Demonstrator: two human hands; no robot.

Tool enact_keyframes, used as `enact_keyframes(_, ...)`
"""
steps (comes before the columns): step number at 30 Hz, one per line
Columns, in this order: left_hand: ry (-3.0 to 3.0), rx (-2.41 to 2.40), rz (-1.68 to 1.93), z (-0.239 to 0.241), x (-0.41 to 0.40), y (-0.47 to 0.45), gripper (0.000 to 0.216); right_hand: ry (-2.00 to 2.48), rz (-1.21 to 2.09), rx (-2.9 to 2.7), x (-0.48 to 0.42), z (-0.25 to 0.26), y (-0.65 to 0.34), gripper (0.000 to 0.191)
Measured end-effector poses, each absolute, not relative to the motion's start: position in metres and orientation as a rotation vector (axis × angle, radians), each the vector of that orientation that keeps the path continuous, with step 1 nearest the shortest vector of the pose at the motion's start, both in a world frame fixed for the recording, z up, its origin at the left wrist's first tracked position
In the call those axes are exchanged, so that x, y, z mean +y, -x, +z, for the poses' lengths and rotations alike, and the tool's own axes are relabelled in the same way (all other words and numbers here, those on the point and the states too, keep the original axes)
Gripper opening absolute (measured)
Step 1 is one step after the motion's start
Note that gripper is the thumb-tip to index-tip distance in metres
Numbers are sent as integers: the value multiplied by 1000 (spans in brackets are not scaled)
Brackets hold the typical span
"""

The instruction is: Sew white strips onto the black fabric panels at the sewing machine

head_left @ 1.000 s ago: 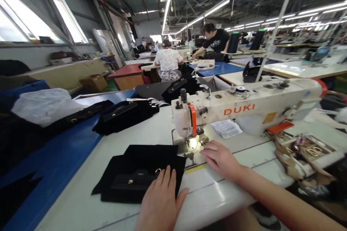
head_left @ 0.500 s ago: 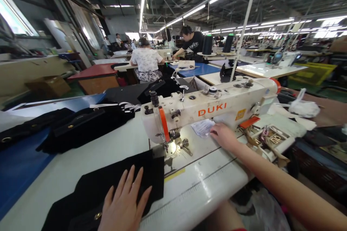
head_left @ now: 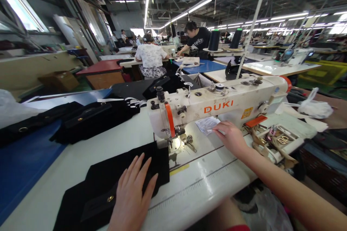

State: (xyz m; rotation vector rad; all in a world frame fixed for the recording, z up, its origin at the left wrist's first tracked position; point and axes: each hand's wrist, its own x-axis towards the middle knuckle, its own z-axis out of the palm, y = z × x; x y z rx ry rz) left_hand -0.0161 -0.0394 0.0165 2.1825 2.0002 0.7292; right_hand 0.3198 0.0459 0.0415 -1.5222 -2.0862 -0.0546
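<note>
My left hand (head_left: 132,191) lies flat, fingers stretched out, on a black fabric panel (head_left: 100,173) with a gold snap on a stitched strip. The panel's far corner reaches the needle area of a white sewing machine (head_left: 217,101) lettered DUKI. Beneath the machine's arm, my right hand (head_left: 230,137) pinches a white label at the edge of a small stack of printed white labels (head_left: 204,124). The rest of the stack lies flat on the machine bed.
Finished-looking black pieces (head_left: 94,119) are heaped on the left. An open parts tray (head_left: 284,139) with gold rings stands right of the machine. A white plastic bag (head_left: 316,106) sits behind it. Two co-workers are further back at other tables.
The view has shifted slightly, moving the scene rightward. My right fingers have drawn together at the label stack's edge. My left hand remains flat on the black panel.
</note>
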Motion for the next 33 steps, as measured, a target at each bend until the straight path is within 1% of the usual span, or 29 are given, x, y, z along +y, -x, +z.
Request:
enact_keyframes(3, -1776, 1736, 848, 27, -51, 2, 59, 1235, -48, -2144, 19, 45, -281, 17)
enact_keyframes(6, -1346, 1393, 865, 31, -60, -16, 63, 1038, 37, -2268, -14, 42, -228, 18)
enact_keyframes(9, -1078, 1265, 860, 32, -63, -19, 53, 978, 177, -2291, -36, 37, -190, 17)
enact_keyframes(11, -996, 1288, 852, 32, -64, -10, 46, 945, 359, -2234, -39, 35, -180, 13)
enact_keyframes(13, -954, 1328, 849, 34, -62, 3, 46, 951, 570, -2098, -35, 34, -180, 11)
enact_keyframes(16, -912, 1389, 831, 41, -57, 21, 53, 1083, 948, -1833, -20, 30, -182, 29)
enact_keyframes(17, -910, 1402, 817, 44, -55, 25, 53, 1115, 1097, -1758, -14, 27, -182, 31)
enact_keyframes(18, -914, 1408, 795, 47, -52, 27, 53, 1131, 1253, -1693, -9, 24, -180, 29)
enact_keyframes(20, -941, 1407, 739, 53, -46, 29, 52, 1126, 1511, -1576, 1, 18, -174, 19)
enact_keyframes(21, -974, 1410, 718, 55, -42, 30, 52, 1119, 1590, -1522, 4, 15, -171, 16)
enact_keyframes(24, -1280, 1541, 732, 56, -33, 31, 50, 1135, 1705, -1360, 12, 10, -163, 21)
enact_keyframes(27, -2009, 1652, 857, 49, -29, 32, 42, 1157, 1766, -1249, 16, 9, -157, 23)
enact_keyframes(30, -2788, 1342, 866, 42, -26, 30, 29, 1161, 1789, -1251, 20, 10, -153, 20)
enact_keyframes(33, -3114, 1092, 819, 38, -20, 27, 26, 1174, 1712, -1374, 25, 11, -151, 15)
